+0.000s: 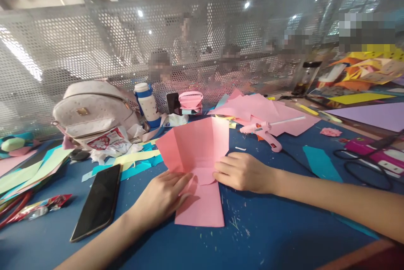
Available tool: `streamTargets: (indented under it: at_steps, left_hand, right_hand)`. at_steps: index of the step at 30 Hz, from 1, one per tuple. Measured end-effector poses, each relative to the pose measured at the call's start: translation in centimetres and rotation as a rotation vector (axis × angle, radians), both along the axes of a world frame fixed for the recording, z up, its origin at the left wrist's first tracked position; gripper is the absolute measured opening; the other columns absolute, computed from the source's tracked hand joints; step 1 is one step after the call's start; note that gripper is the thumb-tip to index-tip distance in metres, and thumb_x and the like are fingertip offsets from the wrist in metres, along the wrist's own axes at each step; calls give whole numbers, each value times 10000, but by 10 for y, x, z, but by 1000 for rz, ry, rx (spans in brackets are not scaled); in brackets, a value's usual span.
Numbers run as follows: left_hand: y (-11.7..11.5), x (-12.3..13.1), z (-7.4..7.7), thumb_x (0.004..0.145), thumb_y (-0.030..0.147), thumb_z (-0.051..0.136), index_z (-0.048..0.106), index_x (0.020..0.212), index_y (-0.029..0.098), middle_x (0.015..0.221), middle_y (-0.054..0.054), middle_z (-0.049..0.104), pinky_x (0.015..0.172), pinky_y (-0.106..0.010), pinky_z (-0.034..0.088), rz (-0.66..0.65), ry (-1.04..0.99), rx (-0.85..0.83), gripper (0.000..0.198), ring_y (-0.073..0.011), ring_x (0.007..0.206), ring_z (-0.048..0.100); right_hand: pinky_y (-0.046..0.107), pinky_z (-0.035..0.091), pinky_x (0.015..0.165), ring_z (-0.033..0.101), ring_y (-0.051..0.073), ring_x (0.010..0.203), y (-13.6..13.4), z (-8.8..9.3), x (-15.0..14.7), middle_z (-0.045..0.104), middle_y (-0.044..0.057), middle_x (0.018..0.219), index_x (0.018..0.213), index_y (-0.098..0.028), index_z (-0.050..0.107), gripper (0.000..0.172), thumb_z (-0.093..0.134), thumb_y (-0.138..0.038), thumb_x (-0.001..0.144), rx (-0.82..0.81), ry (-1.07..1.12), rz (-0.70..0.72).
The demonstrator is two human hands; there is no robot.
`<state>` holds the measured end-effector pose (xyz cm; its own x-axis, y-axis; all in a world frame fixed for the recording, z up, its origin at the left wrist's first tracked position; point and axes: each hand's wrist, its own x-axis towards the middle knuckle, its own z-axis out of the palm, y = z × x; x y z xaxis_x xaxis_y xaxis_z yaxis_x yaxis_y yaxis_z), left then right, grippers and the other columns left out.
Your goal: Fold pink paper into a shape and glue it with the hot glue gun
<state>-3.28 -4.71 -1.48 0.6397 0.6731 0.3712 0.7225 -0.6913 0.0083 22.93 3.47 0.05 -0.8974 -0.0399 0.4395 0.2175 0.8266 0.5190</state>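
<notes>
A sheet of folded pink paper (pixel 202 144) stands partly upright in front of me, its upper panels creased and angled and its lower strip lying flat toward me. My left hand (pixel 162 194) grips its left side at the fold, thumb on the inner face. At the right side of the same fold, my right hand (pixel 238 171) is closed on the edge with curled fingers, their tips partly hidden by the paper. A small curved flap lies between both hands. Just beyond my right hand rests a pink glue gun (pixel 261 130) with a dark cord.
A black phone (pixel 97 198) lies left of my left arm. Behind are a pale backpack (pixel 91 110), a bottle (pixel 147 104), and stacked pink paper (pixel 249 108). A magenta power strip (pixel 375 156) sits right. A perforated screen (pixel 104 47) borders the table; people are beyond it.
</notes>
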Motion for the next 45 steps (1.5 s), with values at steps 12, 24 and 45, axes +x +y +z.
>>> streamTargets:
  at_steps: [12, 24, 45]
  left_hand:
    - [-26, 18, -5, 927, 602, 370, 371, 1463, 262, 1470, -242, 404, 983, -581, 467, 130, 215, -189, 635, -407, 1340, 401]
    - [-30, 25, -6, 924, 619, 377, 87, 1536, 264, 1587, -74, 195, 1087, -679, 267, 61, 161, -401, 764, -358, 1453, 167]
    - [-22, 32, -14, 913, 616, 413, 174, 1528, 214, 1476, -148, 430, 1062, -633, 352, 6, 176, -358, 773, -363, 1367, 385]
  right_hand:
    - [301, 374, 660, 528, 147, 717, 3, -6, 1, 628, 12, 780, 837, -181, 599, 249, 418, -224, 1003, -173, 22, 72]
    - [283, 328, 607, 517, 172, 732, 14, -18, 12, 606, 46, 774, 824, -178, 619, 419, 355, -446, 1008, -610, -2, -58]
    - [218, 303, 548, 532, 111, 656, 32, -26, 1, 600, -30, 731, 784, -177, 666, 205, 756, -361, 779, -1280, 191, -194]
